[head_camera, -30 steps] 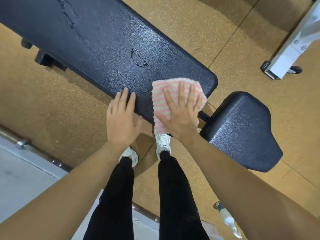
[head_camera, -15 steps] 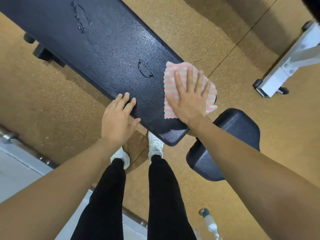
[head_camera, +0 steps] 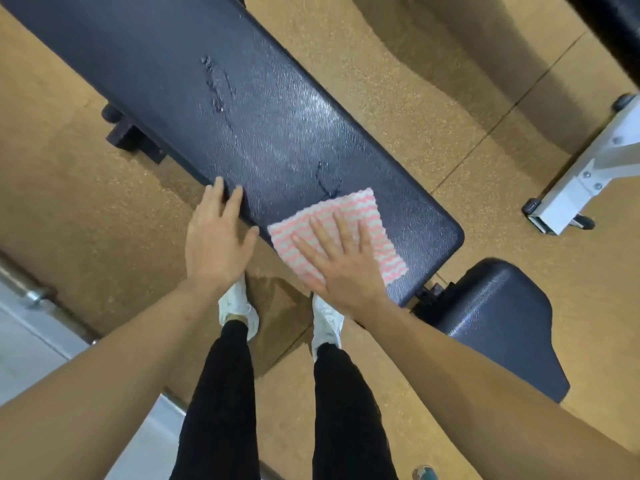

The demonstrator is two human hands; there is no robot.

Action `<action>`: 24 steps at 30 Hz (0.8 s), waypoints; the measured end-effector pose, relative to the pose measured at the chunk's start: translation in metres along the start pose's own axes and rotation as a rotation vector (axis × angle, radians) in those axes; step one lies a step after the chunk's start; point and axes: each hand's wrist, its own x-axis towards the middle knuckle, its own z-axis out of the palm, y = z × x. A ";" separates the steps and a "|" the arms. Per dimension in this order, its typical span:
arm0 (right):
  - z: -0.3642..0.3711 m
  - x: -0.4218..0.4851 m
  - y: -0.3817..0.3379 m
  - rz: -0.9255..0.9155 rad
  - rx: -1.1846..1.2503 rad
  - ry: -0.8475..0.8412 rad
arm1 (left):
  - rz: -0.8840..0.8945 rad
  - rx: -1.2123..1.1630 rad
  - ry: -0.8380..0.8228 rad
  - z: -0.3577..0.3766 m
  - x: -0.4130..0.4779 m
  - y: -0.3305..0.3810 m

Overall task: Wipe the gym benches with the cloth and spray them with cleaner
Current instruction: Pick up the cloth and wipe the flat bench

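A long black padded bench back runs diagonally from the top left to the lower right, with wet streaks on its surface. Its separate black seat pad lies at the lower right. A pink-and-white striped cloth lies flat on the near end of the long pad. My right hand presses on the cloth with fingers spread. My left hand rests flat on the pad's near edge, just left of the cloth, holding nothing.
A white metal frame leg of another machine stands on the tan floor at the right. The top of a spray bottle shows at the bottom edge. A metal rail and grey floor strip lie at the left. My white shoes stand below the bench.
My right hand has slid the cloth from the pad's far edge back toward the near edge and leftward, after pushing it away earlier. My left hand stayed on the near edge.
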 end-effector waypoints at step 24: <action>-0.039 0.105 -0.021 0.201 0.011 -0.043 | 0.133 -0.078 -0.097 -0.027 0.030 -0.039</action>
